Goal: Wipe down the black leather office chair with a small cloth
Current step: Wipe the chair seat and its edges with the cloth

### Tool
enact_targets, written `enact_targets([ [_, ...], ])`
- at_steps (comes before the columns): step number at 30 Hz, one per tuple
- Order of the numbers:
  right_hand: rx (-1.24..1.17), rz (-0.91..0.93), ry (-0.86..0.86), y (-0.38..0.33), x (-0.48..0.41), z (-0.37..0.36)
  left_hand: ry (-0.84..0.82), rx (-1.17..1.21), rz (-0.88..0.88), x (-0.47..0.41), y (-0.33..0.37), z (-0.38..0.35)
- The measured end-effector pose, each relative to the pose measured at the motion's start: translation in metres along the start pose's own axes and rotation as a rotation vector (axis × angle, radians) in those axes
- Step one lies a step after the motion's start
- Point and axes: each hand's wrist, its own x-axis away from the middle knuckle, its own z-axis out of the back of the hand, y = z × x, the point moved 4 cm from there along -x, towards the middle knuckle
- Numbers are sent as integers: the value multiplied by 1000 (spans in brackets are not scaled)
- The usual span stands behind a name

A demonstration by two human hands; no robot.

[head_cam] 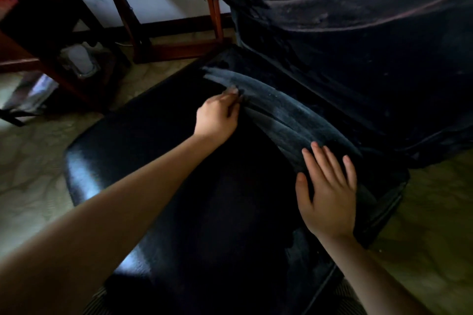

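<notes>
Pale patterned floor [33,161] — office chair [153,161], wooden furniture legs [143,20]

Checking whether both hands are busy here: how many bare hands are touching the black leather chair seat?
2. The left hand is closed around a small cloth near the seat's back crease; the right hand lies flat, fingers spread, on the black leather chair seat, right side.

Black leather office chair [158,161]: seat fills centre of view, glossy, with light glare along its left and front edges. Rear part of the seat carries a dull grey dusty band with streaks running across it. Backrest rises at upper right, dark, also marked with dust smears. Small cloth [234,91]: bunched, greyish, blurred, pressed against the seat at the dusty band's near edge.
</notes>
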Motion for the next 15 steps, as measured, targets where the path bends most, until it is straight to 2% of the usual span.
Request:
enact_targets([
  [3,-4,5,12,0,-1,2,-45,41,-97,27,26,-4],
  [10,-7,14,46,0,-2,4,-172,211,-456,102,79,-19],
  [15,-26,16,27,1,-3,4,-137,249,-478,105,73,-17],
])
